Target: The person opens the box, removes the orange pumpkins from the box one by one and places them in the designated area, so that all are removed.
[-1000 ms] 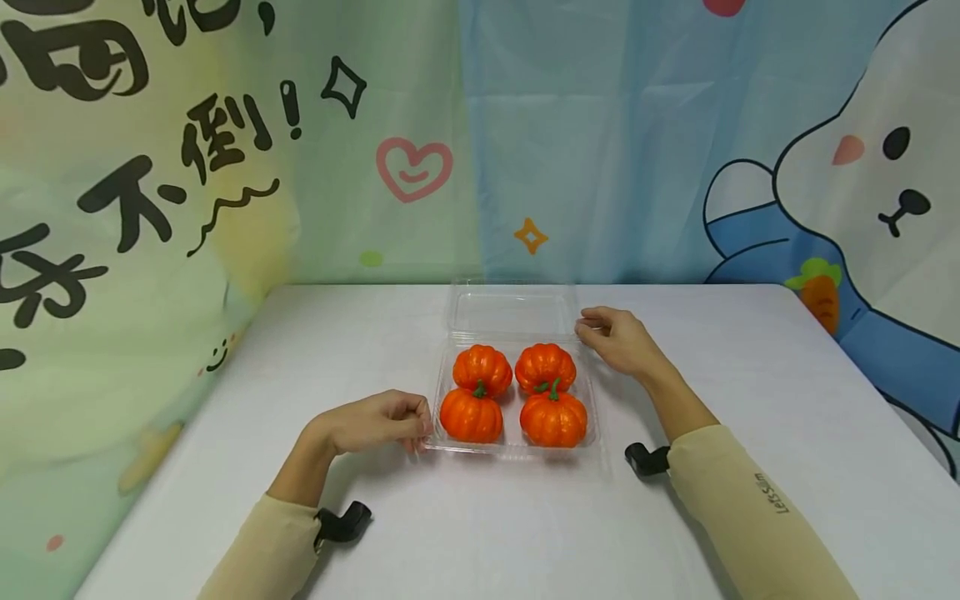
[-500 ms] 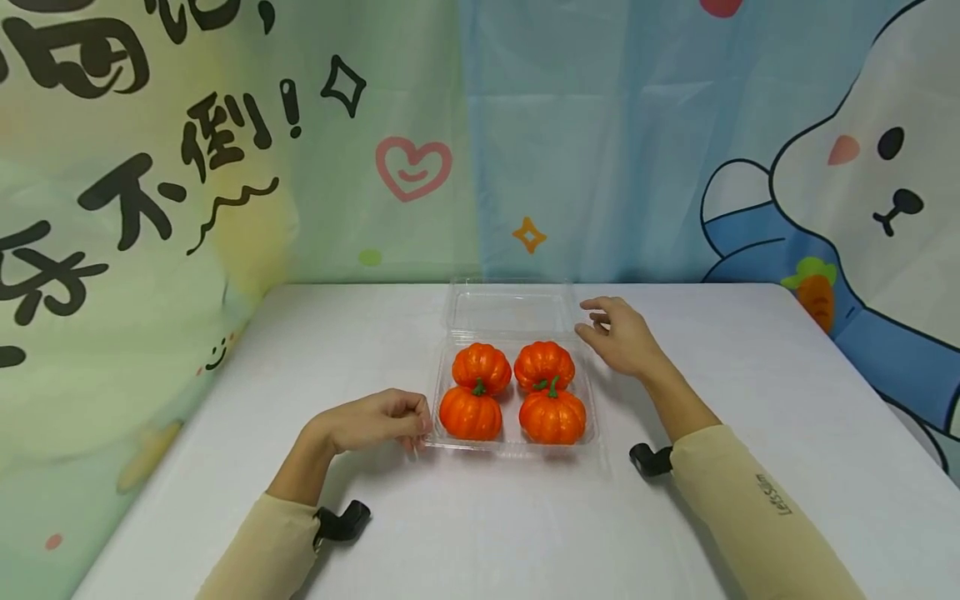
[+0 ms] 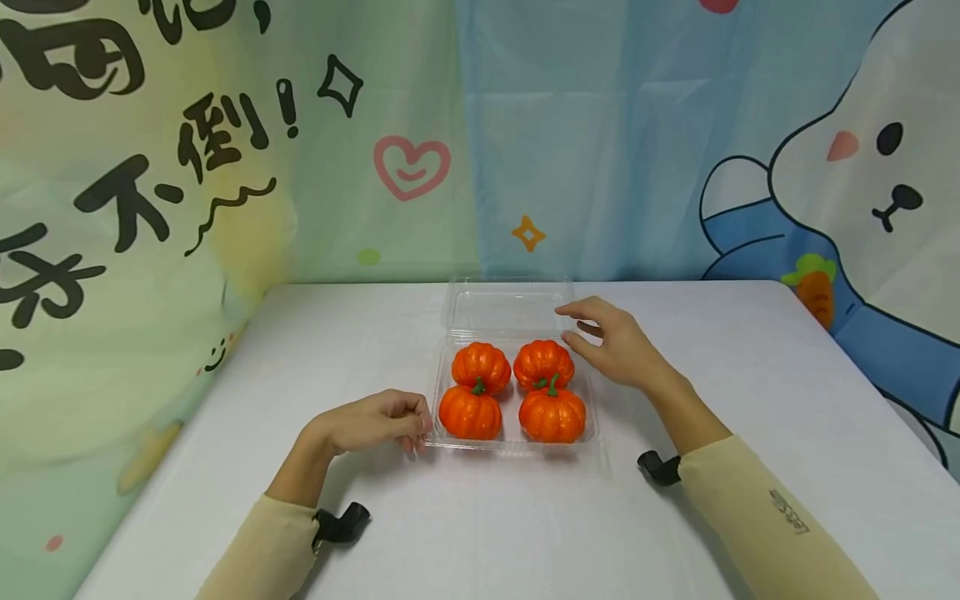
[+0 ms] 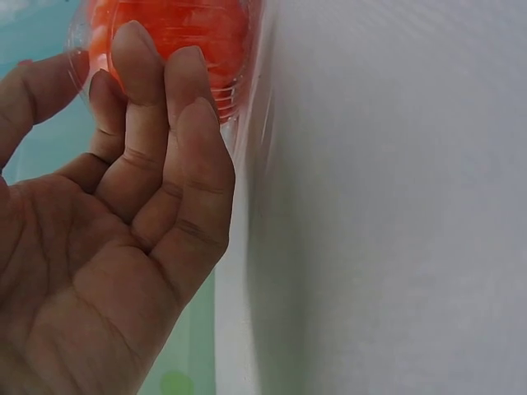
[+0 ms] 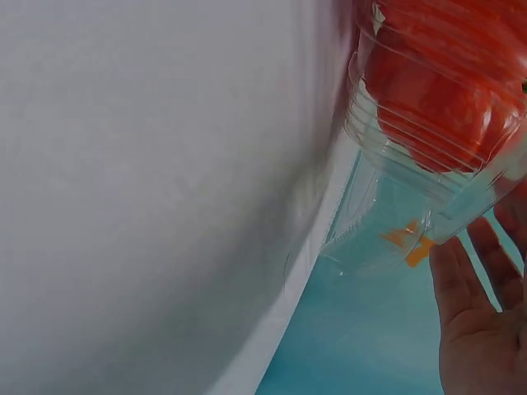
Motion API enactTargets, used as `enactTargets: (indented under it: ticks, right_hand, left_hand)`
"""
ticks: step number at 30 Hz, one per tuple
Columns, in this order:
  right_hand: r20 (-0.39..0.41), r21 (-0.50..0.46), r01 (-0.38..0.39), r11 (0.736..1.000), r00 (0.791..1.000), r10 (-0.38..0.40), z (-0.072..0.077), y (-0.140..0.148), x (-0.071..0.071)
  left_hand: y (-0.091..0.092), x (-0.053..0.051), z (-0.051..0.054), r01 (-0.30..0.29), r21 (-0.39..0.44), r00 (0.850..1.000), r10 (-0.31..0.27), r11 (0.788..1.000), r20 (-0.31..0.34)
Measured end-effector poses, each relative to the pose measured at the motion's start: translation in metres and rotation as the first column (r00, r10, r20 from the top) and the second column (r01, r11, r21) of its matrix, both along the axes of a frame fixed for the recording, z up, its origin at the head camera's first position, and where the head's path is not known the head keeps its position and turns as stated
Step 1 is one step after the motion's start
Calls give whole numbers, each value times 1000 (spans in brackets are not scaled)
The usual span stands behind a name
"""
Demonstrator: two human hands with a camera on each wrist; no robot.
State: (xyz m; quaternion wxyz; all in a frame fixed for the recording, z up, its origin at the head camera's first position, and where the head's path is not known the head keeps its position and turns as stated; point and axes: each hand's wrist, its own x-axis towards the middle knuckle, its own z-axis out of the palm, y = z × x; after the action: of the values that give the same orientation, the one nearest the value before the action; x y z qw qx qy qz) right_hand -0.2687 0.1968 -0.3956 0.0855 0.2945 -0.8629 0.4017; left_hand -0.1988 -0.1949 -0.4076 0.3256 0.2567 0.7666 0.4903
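A clear plastic clamshell box lies on the table with its lid folded back, away from me. Several orange pumpkins sit inside in two rows, among them a front left pumpkin and a back right pumpkin. My left hand pinches the box's left wall near the front corner; the left wrist view shows thumb and fingers on either side of the plastic. My right hand, fingers parted, hovers by the box's back right corner, near the lid hinge. It holds nothing.
A white cloth covers the table. Behind it hangs a printed curtain with lettering and a cartoon animal. Black wrist mounts stick out beside both beige sleeves.
My right hand has opened its fingers and moved left, from beside the box to its back right corner. The left hand, box and pumpkins have stayed in place.
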Motion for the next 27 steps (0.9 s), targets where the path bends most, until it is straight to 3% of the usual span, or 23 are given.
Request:
enactTargets:
  ticks: [7,16,27]
  right_hand:
    - [-38,52,-100,994,994,103,3,-1,7]
    - [-92,152,-140,978,984,155,9,-4,16]
    - [-53,266,-172,948,980,193,17,-9,25]
  left_hand:
    - [1,0,1,7,10,1000,-7,1000,3]
    - [0,-1,-2,-8,2,1000,8,1000,14]
    - [1,-1,-3,-10,8,1000,9,1000,27]
